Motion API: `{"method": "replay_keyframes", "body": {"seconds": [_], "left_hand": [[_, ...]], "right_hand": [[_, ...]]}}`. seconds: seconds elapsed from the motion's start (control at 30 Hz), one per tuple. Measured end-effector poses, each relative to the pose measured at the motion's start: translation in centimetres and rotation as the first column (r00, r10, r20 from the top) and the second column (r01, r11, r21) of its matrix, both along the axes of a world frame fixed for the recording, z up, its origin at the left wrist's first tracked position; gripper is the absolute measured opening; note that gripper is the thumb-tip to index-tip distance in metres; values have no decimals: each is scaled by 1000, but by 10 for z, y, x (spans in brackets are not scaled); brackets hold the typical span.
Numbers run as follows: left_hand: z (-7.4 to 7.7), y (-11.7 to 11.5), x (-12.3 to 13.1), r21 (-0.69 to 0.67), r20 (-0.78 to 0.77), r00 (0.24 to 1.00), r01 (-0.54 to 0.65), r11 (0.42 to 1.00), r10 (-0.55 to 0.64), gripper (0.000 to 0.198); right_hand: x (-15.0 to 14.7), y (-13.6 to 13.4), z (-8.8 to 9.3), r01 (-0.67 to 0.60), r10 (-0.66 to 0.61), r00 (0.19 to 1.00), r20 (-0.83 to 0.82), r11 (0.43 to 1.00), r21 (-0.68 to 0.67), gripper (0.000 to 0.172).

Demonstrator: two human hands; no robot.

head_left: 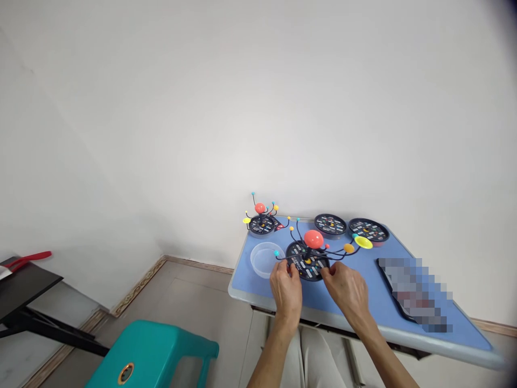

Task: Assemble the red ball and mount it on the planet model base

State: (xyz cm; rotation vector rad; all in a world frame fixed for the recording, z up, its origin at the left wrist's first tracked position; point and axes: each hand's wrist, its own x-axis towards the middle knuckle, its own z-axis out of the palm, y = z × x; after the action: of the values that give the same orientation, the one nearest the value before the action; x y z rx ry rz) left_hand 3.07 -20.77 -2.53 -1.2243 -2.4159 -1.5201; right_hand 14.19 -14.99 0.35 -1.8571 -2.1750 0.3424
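A solar system model (314, 240) stands on the blue table in front of me, with a red ball on top and thin black arms ending in small coloured balls. Its round black base (301, 265) carries printed labels. My left hand (286, 288) is closed at the base's near left edge, fingertips bent onto the rim. At the near right edge, my right hand (346, 285) pinches the rim between thumb and fingers. One arm with a yellow ringed planet (363, 242) reaches out to the right. Just left of the base sits a clear round plastic container (264, 260).
A smaller-looking second model (260, 215) stands at the table's back left. Two round black bases (330, 223) lie at the back right. A dark tablet-like device (412, 293), partly blurred, lies right. A teal stool (149, 355) and a black table (28, 285) are left.
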Motion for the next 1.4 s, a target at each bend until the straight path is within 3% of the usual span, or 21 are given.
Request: {"method": "replay_keyframes", "body": {"seconds": [0.17, 0.4, 0.8, 1.07, 1.23, 1.33, 1.4], "left_hand": [[0, -17, -41, 31, -39, 993, -112, 993, 113, 22], [-9, -29, -83, -60, -60, 976, -213, 975, 210, 23], [-24, -26, -92, -127, 21, 984, -172, 977, 176, 22], [-34, -25, -100, -127, 205, 965, -139, 982, 163, 21], [-43, -25, -107, -109, 430, 897, -59, 992, 100, 34], [-41, -30, -119, -8, 633, 771, 88, 996, -63, 52], [-36, -34, -131, 29, 683, 707, 225, 974, -184, 66]], "right_hand": [[-46, -7, 3, -111, 112, 994, -11, 993, 35, 29], [-93, -11, -7, -230, 231, 973, -27, 973, 29, 29], [-98, -3, -20, -269, 269, 963, -14, 963, -20, 30], [-95, 1, -24, -273, 270, 961, -56, 960, -58, 29], [-92, 5, -35, -255, 237, 957, -166, 962, -97, 29], [-91, 9, -46, -257, 219, 934, -284, 961, -105, 30], [-91, 13, -52, -271, 219, 907, -361, 957, -100, 31]]}}
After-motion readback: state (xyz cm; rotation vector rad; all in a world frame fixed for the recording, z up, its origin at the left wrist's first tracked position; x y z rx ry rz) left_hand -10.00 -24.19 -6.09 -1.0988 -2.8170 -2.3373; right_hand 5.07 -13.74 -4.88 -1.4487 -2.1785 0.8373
